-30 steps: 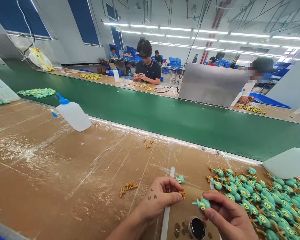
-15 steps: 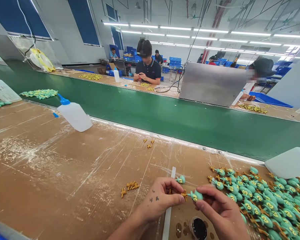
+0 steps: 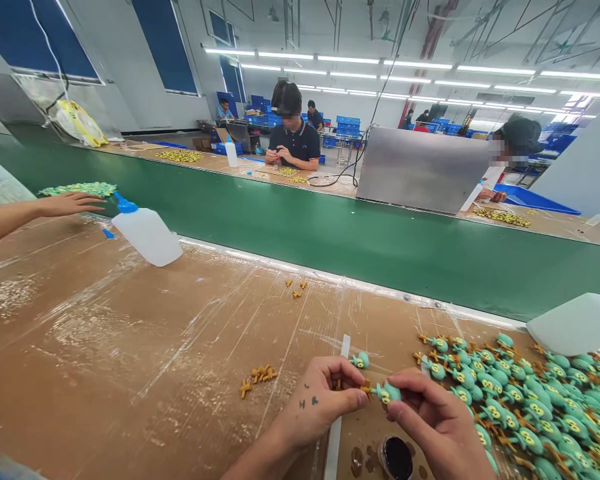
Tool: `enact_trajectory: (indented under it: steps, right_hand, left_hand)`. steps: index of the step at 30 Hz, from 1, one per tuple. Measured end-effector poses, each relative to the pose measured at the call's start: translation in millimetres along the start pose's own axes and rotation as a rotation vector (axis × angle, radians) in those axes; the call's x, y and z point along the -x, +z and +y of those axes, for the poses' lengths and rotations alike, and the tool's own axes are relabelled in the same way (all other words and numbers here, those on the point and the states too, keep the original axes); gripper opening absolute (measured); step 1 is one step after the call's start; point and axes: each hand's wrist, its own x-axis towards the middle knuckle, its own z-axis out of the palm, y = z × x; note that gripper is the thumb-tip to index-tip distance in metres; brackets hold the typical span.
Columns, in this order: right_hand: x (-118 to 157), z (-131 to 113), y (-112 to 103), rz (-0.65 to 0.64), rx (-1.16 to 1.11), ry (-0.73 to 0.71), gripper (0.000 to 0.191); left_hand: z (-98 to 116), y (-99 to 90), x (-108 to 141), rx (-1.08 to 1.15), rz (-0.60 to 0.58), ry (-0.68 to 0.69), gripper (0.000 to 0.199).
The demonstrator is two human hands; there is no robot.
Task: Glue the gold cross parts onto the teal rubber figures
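Note:
My left hand (image 3: 325, 393) pinches a small brown body piece (image 3: 366, 388) between thumb and fingertips. Facing it, my right hand (image 3: 430, 407) grips a turquoise toy head (image 3: 389, 393) with yellow eyes by its rounded end. The head's narrow end meets the brown piece between my hands; whether the two are fixed together I cannot tell. Just behind my fingers lies a single turquoise head (image 3: 361, 360). Below my hands stands a small cup of dark liquid (image 3: 398, 457), with wet spots beside it. To the right spreads a heap of turquoise figures with brown bodies (image 3: 525, 393).
Loose brown pieces (image 3: 258, 377) lie left of my hands. A white squeeze bottle (image 3: 147, 235) lies tilted near the green conveyor belt (image 3: 290, 220). Another person's hand (image 3: 73, 203) reaches in from the left. Co-workers (image 3: 294, 143) sit across the belt.
Another person's arm has come in from the left, its hand stretched out beside the squeeze bottle. My hands keep nearly the same hold on the head and the brown piece.

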Motion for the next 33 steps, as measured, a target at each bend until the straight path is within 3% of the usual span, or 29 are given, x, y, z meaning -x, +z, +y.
enact_trajectory:
  steps: [4, 10, 19, 23, 26, 33]
  right_hand:
    - [1, -4, 9, 0.023, -0.096, 0.097, 0.037]
    - [1, 5, 10, 0.036, -0.143, 0.109, 0.038]
    - [-4, 20, 1, 0.007, -0.132, 0.053, 0.034]
    - [-2, 14, -2, 0.029, -0.066, 0.041, 0.040]
    - [-10, 7, -27, 0.063, 0.058, -0.013, 0.045]
    - [-32, -4, -137, 0.326, 0.589, -0.086, 0.039]
  left_hand:
    - [-2, 0.2, 0, 0.021, 0.033, 0.015, 0.019]
    - [-5, 0.4, -1, 0.035, 0.073, 0.059, 0.015]
    - [-4, 2.5, -1, 0.064, 0.037, 0.078, 0.017]
    - [-9, -0.2, -1, 0.123, -0.060, 0.021, 0.035]
    - [-3, -5.0, -3, 0.229, -0.039, 0.005, 0.040]
    - [28, -12.5, -12, 0.609, 0.328, -0.082, 0.028]
